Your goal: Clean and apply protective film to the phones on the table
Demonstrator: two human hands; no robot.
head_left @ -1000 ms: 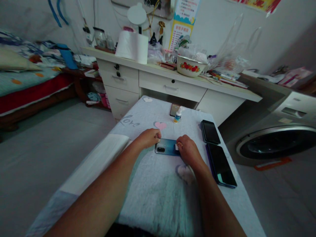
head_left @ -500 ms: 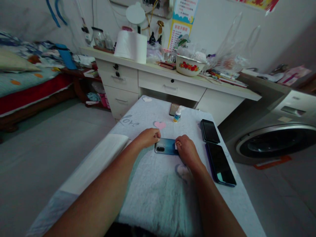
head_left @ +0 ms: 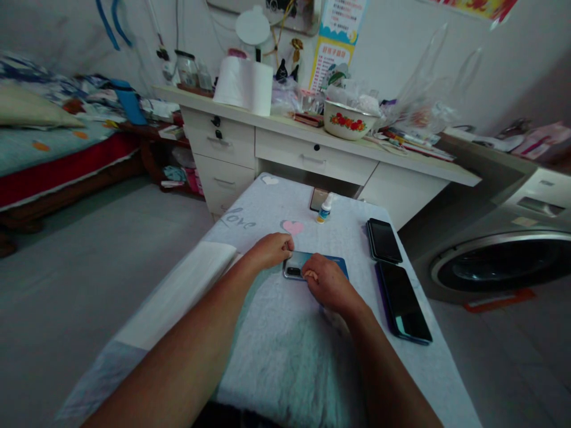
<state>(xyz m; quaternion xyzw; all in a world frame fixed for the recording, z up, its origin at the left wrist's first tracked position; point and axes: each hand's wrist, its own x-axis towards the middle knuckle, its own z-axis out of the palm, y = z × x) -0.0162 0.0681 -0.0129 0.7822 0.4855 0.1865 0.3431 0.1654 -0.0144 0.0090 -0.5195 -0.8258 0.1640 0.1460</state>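
A phone (head_left: pixel 341 265) with a shiny blue-to-silver back lies face down on the cloth-covered table, its camera block towards the left. My left hand (head_left: pixel 274 249) is closed at its upper left corner, thumb and fingertips pinching the edge. Over the middle of the back, my right hand (head_left: pixel 329 283) presses down with its fingers curled together. A small white piece of tissue or cloth is in those fingers, now almost wholly hidden by them. Beyond the phone stands a small white spray bottle (head_left: pixel 325 209) with a blue and yellow label, beside another phone (head_left: pixel 317 198) lying flat.
Two dark-screened devices lie at the right, a smaller one (head_left: pixel 384 240) behind a larger tablet (head_left: pixel 404 302). A white desk (head_left: pixel 285 132) with drawers borders the table's far end. The washing machine (head_left: pixel 504 202) stands at the right, a bed (head_left: pixel 49 148) at the left.
My right hand has slid left along the phone's back towards the camera block, uncovering the right end. My left hand keeps its hold on the corner. The view has shifted slightly.
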